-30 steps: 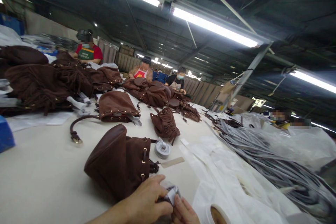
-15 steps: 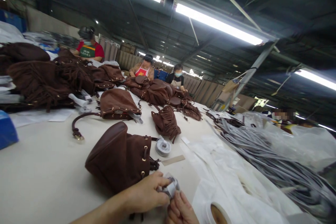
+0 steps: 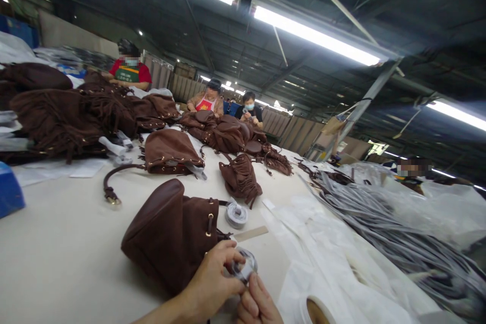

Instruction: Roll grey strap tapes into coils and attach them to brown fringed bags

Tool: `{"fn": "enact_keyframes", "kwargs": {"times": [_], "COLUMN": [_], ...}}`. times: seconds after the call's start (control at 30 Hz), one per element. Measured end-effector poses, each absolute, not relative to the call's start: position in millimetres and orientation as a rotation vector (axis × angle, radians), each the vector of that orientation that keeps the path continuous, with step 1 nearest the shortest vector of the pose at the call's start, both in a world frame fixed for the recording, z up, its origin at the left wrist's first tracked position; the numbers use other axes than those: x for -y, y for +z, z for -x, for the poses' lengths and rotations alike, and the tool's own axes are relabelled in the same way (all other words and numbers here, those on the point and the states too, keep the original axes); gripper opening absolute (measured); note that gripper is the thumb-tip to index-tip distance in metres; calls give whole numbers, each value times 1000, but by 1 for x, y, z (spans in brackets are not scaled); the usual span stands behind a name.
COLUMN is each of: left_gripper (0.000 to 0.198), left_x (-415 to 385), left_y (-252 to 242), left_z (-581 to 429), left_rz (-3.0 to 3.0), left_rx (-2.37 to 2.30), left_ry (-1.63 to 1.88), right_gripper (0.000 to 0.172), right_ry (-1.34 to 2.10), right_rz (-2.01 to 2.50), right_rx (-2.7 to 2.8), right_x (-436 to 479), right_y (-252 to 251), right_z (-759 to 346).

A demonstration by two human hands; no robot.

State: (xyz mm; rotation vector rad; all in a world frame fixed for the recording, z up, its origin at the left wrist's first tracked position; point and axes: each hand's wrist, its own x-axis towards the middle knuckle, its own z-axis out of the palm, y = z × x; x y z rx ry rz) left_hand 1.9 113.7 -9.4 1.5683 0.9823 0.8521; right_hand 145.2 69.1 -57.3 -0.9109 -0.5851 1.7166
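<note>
My left hand (image 3: 214, 273) is closed on the near side of a coiled strap in grey wrapping (image 3: 248, 264), with thumb and fingers at its edge. My right hand (image 3: 258, 301) pinches the lower right of the same coil. Just beyond my left wrist a dark brown drawstring bag (image 3: 167, 233) lies on its side, its gold-eyeleted mouth toward the coil. A second wrapped coil (image 3: 236, 215) lies flat on the table near that mouth. Beside it rests a flat beige strip (image 3: 251, 233).
More brown bags (image 3: 170, 151) and a fringed bag (image 3: 240, 177) lie further back on the pale table (image 3: 56, 253). Grey wrapped straps (image 3: 379, 223) and white sheeting (image 3: 322, 248) cover the right side. A tape roll (image 3: 317, 310) stands near the front. Co-workers (image 3: 207, 100) sit beyond.
My left hand has shifted slightly up around the coil, which now shows its round face more. A far co-worker in black has raised their hands.
</note>
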Motion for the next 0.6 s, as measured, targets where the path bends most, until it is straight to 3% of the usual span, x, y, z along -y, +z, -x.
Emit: {"fn": "enact_keyframes", "kwargs": {"times": [0.37,0.6], "left_gripper": [44,50], "left_x": [-107,-109], "left_y": [-35,-43], "left_z": [5,2], "left_rz": [-2723,-3057], "left_rx": [-736,-702], "left_ry": [1237,1273], "right_gripper": [58,62], "right_ry": [1597,1478], "right_rz": [845,901], "right_rx": [513,649], "right_x": [-72,-74], "right_y": [-54,-60], "right_z": [-130,-129]}}
